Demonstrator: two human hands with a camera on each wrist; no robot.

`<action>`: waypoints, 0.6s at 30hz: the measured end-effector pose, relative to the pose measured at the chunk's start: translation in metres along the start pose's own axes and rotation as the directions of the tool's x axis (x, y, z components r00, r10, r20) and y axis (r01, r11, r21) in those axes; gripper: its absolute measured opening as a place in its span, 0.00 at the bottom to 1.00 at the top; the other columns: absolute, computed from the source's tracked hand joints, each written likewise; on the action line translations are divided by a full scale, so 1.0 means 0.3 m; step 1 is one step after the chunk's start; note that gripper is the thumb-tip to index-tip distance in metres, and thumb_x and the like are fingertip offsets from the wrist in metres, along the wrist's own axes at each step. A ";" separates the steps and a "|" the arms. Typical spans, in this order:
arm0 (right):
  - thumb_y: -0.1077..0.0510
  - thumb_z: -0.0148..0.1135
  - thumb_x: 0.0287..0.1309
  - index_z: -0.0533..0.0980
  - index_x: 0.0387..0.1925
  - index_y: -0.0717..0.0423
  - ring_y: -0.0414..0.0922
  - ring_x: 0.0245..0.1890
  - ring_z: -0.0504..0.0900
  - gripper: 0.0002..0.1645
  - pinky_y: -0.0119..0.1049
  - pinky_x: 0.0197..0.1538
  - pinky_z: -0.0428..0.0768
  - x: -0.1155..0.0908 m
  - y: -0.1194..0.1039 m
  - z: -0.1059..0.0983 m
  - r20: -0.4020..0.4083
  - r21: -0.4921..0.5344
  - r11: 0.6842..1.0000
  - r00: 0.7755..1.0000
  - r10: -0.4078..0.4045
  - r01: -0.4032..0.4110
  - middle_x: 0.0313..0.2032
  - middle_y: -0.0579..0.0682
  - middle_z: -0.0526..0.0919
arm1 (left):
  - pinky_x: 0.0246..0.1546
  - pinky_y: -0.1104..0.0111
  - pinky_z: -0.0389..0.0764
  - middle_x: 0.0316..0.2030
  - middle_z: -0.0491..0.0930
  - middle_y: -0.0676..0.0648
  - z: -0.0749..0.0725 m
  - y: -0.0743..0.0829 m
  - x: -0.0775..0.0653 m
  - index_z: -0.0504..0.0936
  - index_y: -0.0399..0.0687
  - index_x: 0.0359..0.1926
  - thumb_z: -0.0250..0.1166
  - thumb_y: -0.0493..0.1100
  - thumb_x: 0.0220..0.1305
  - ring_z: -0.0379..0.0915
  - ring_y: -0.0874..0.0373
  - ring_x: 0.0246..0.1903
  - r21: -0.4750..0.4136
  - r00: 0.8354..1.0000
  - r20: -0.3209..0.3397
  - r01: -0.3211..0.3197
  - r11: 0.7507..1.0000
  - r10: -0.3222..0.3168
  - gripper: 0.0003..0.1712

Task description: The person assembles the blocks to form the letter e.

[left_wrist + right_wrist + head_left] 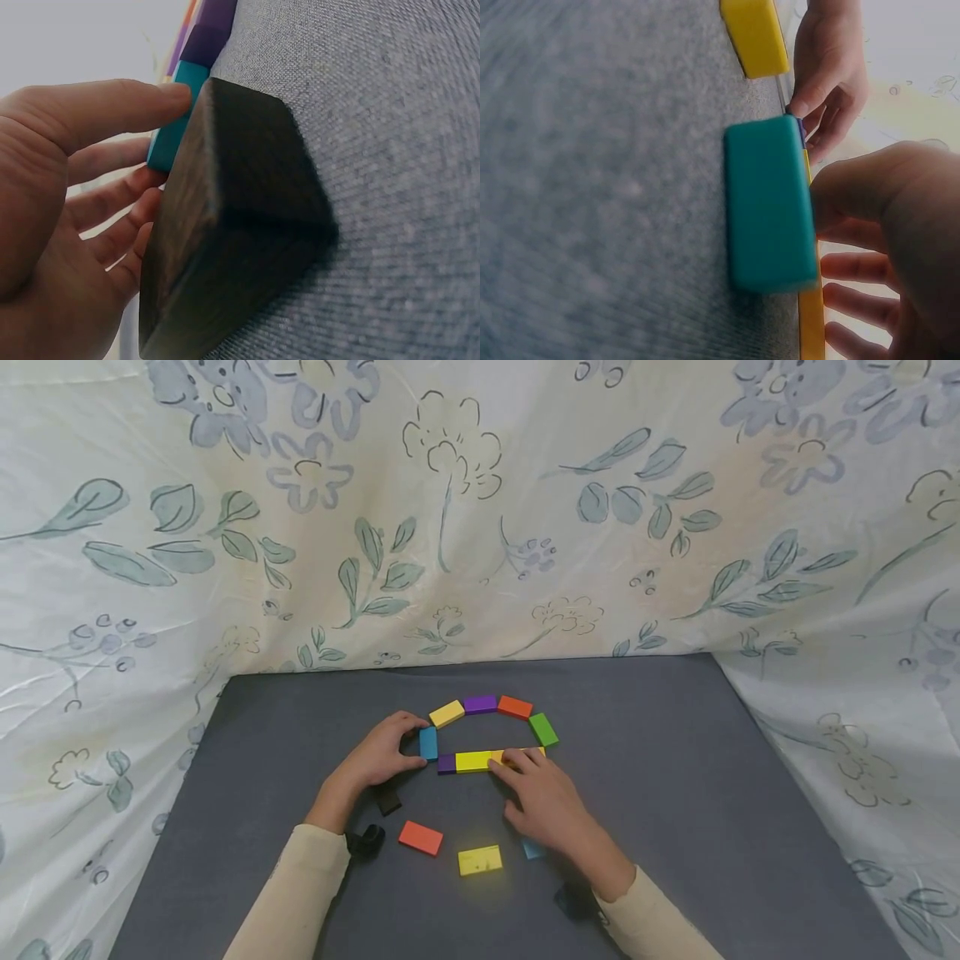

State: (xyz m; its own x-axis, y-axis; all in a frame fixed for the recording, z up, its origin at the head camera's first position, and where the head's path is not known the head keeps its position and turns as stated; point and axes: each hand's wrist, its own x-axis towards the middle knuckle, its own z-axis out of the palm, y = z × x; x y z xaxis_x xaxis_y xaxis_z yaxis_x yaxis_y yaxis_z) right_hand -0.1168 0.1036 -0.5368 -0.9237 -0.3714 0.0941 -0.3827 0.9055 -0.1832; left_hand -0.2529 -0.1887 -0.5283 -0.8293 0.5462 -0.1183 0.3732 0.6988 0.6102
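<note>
Here the left hand's (pixel 380 755) fingers pinch the blue block (pixel 428 743) at the arch's (pixel 480 704) left end! Right hand (pixel 546 797), fingers relaxed, touches the straight row (pixel 472 762); the outline looks nearly closed, four loose blocks (pixel 421 837) unplaced.

On the table (pixel 645 810), an arc of blocks (pixel 480 704) lies behind a straight row (pixel 473 762), left hand (pixel 381 752) at the arc's left end, right hand (pixel 549 803) over the row's right part, loose blocks (pixel 421 837) in front.

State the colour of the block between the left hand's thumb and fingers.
The block is blue, seen best in the head view.
</note>
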 end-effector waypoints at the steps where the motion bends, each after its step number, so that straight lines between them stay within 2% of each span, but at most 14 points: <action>1: 0.53 0.74 0.62 0.78 0.75 0.44 0.50 0.65 0.72 0.39 0.48 0.63 0.82 0.001 0.001 -0.001 0.000 0.000 1.000 1.000 -0.002 0.002 0.67 0.50 0.77 | 0.67 0.45 0.75 0.66 0.76 0.39 0.000 0.001 0.001 0.80 0.40 0.70 0.81 0.43 0.65 0.74 0.43 0.62 0.001 1.000 0.000 0.003 1.000 -0.003 0.35; 11: 0.54 0.73 0.63 0.78 0.74 0.45 0.50 0.65 0.73 0.37 0.48 0.63 0.82 0.011 0.022 -0.007 -0.017 0.010 1.000 1.000 -0.020 0.020 0.68 0.50 0.78 | 0.65 0.44 0.76 0.66 0.76 0.40 -0.001 -0.005 0.010 0.78 0.43 0.73 0.80 0.45 0.66 0.74 0.44 0.61 -0.013 1.000 -0.008 0.003 1.000 -0.003 0.38; 18: 0.54 0.73 0.63 0.78 0.75 0.45 0.50 0.66 0.73 0.38 0.49 0.63 0.82 0.025 0.032 -0.014 0.002 0.013 1.000 1.000 -0.020 0.020 0.68 0.50 0.77 | 0.66 0.42 0.76 0.68 0.73 0.39 -0.010 -0.010 -0.012 0.75 0.45 0.76 0.80 0.49 0.66 0.72 0.42 0.63 -0.066 0.999 -0.042 0.029 0.997 -0.032 0.42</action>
State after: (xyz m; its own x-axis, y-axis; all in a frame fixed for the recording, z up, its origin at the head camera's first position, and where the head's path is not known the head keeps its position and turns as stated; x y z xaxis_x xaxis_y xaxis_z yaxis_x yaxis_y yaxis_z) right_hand -0.1273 0.1104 -0.5337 -0.9159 -0.3897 0.0959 -0.4012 0.8952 -0.1938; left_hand -0.2523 -0.1942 -0.5273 -0.8575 0.5037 -0.1048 0.3204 0.6822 0.6572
